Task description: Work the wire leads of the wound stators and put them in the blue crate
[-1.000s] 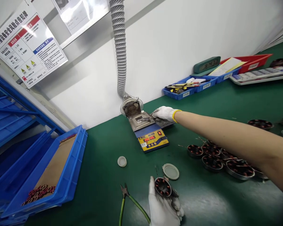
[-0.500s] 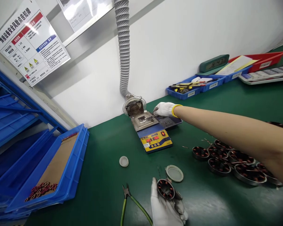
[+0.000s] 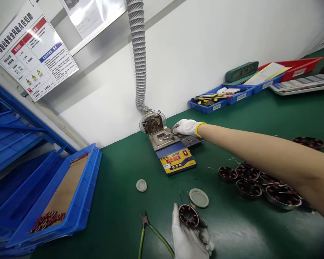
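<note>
My left hand [image 3: 190, 240], in a white glove, is closed around a small motor stator [image 3: 195, 217] with copper windings and thin wire ends sticking up. At the back, my gloved right hand [image 3: 185, 127] pinches a thin flat metal scraper [image 3: 166, 137]. Its tip lies over the small square opening of the solder pot [image 3: 162, 142], which has a yellow and blue control panel [image 3: 177, 162] with lit red digits. A larger white round dish [image 3: 199, 198] sits just beyond the stator, and a smaller one [image 3: 141, 185] is further left. Green-handled cutters [image 3: 145, 220] lie open beside my left hand.
Several wound stators [image 3: 248, 187] stand under my right forearm. A fume hose [image 3: 139, 57] comes down behind the solder pot. At left is a blue crate [image 3: 89, 187] with small red-and-copper parts. Blue trays of pens [image 3: 214, 100] and a green digital clock [image 3: 241, 72] line the wall.
My right hand has moved slightly left with the scraper across the solder pot. My left hand still holds the stator in nearly the same place. The view has shifted a little.
</note>
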`<state>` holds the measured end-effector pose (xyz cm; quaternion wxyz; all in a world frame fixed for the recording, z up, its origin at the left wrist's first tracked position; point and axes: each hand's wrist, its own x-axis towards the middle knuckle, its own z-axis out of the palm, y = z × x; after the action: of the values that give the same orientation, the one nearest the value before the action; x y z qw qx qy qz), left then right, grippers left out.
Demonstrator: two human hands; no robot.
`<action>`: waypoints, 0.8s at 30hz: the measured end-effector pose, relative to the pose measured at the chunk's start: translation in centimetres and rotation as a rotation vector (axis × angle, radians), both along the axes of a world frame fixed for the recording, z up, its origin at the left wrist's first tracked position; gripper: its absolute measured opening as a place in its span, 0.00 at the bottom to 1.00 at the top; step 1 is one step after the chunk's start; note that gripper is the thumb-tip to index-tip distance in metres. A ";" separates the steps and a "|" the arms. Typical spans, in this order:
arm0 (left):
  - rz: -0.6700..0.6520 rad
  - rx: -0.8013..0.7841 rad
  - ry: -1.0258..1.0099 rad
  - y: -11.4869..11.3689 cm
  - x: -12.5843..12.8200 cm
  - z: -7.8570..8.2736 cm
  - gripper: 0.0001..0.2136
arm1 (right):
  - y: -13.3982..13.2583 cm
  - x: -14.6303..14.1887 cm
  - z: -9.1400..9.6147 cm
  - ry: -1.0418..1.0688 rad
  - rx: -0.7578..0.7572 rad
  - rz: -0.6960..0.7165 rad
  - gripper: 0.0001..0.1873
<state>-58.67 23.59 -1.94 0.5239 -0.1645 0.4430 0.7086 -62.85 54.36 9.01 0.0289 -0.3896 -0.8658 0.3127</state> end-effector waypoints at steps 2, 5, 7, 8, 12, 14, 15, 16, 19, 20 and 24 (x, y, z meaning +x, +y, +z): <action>-0.004 0.002 0.008 0.0 0.1 0.0 0.31 | 0.2 0.4 -0.2 0.026 -0.011 -0.013 0.20; -0.010 -0.004 0.011 -0.1 0.3 0.1 0.30 | 0.9 0.8 -0.6 0.055 -0.017 -0.031 0.20; -0.012 -0.006 0.008 -0.2 0.3 0.1 0.29 | 1.4 0.9 -0.9 0.063 -0.013 -0.038 0.20; -0.013 -0.002 0.006 -0.2 0.3 0.1 0.29 | 1.6 0.9 -1.1 0.062 -0.007 -0.040 0.20; -0.014 0.006 -0.001 -0.2 0.2 0.0 0.29 | 1.9 0.1 -1.5 0.043 0.034 -0.033 0.19; -0.015 0.004 0.003 -0.1 0.2 -0.2 0.29 | 1.8 -0.5 -1.6 0.034 0.057 -0.021 0.18; -0.011 0.004 0.007 -0.2 0.1 -0.3 0.29 | 1.6 -0.8 -1.6 0.031 0.066 -0.015 0.18; -0.008 0.007 0.011 -0.2 0.1 -0.4 0.28 | 1.5 -1.1 -1.7 0.027 0.071 -0.008 0.18; -0.002 0.014 0.011 -0.3 0.0 -0.7 0.28 | 1.3 -1.7 -1.8 0.019 0.068 0.009 0.17; -0.004 0.017 0.006 -0.3 0.0 -0.7 0.28 | 1.3 -1.8 -1.8 0.018 0.063 0.012 0.17; -0.007 0.013 -0.007 -0.3 0.0 -0.7 0.29 | 1.2 -1.8 -1.9 0.020 0.042 0.018 0.18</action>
<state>-58.71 23.25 -2.61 0.5289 -0.1623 0.4370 0.7092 -64.61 55.53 7.14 0.0431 -0.3777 -0.8755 0.2985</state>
